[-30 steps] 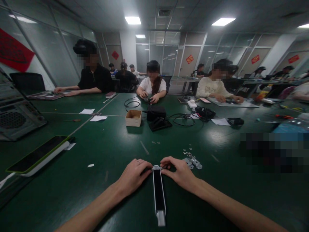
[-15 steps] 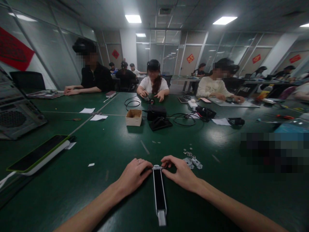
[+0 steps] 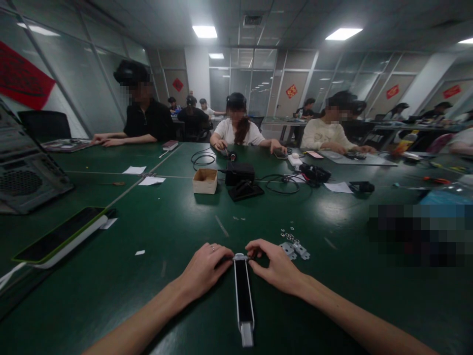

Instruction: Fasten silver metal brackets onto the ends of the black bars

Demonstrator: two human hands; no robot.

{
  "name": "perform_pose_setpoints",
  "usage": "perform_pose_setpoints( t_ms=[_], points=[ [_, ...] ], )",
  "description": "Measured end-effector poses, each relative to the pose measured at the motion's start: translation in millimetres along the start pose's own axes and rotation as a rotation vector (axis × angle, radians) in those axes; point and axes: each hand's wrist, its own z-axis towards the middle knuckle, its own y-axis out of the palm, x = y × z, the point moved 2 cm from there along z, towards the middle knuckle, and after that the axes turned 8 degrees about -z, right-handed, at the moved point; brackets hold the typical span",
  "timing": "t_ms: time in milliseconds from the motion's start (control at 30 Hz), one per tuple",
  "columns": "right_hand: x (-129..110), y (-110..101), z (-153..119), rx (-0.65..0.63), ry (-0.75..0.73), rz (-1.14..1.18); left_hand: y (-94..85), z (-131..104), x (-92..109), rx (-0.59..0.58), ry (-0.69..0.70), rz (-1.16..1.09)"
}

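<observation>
Long narrow frame (image 3: 244, 301), black down the middle with white rails (image 3: 237, 296) either side, lies on the green bench (image 3: 199, 325) directly before the wearer, its length running away from them. Nearest is its pale, flat end piece (image 3: 247, 335). It looks light and stiff; the smooth underside may slide, and the glossy middle could mark, so the rails' outer edges seem the safest hold. At the far end, the left hand (image 3: 207, 266) brings thumb and forefinger to the left corner, apparently touching; the right hand (image 3: 275, 266) curls at the right corner, thumb and forefinger apart. Whether either grip truly pinches anything, I cannot tell. Just beside the right hand lie metal brackets (image 3: 302, 250), then small rings (image 3: 290, 236). Farther off stand an open carton (image 3: 205, 185) and a black box (image 3: 239, 172); beyond sits a person in white (image 3: 240, 132).
</observation>
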Motion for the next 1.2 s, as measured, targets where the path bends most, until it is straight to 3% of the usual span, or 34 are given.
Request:
perform_pose_setpoints(
  t_ms=[200,400,500,600,700,800,1000,1200],
  points=[
    [-3.4,-10.6,0.3,0.009,-0.057,-0.056,-5.3,0.7,7.6,-0.015,-0.030,-0.021],
    [3.6,-74.7,14.6,0.047,-0.031,-0.314,-4.7,-1.1,3.4,-0.001,-0.025,-0.043],
    [20.7,-106.7,15.4,-0.087,0.109,-0.506,-3.1,-1.6,0.3,0.008,-0.009,-0.054],
    [40.3,-125.2,9.4,-0.280,0.260,-0.623,-3.1,-1.4,0.3,0.001,-0.015,-0.063],
    [52.8,-130.8,4.0,-0.412,0.361,-0.626,-3.2,-1.2,0.4,0.005,-0.019,-0.062],
    [57.7,-128.1,3.6,-0.467,0.369,-0.584,-2.3,-1.3,-0.9,0.011,-0.009,-0.058],
    [64.8,-116.2,5.5,-0.482,0.285,-0.482,-1.8,-0.6,-0.5,0.018,0.001,-0.048],
    [69.6,-113.4,5.7,-0.439,0.382,-0.517,-5.3,0.1,4.4,0.002,-0.009,-0.049]
  ],
)
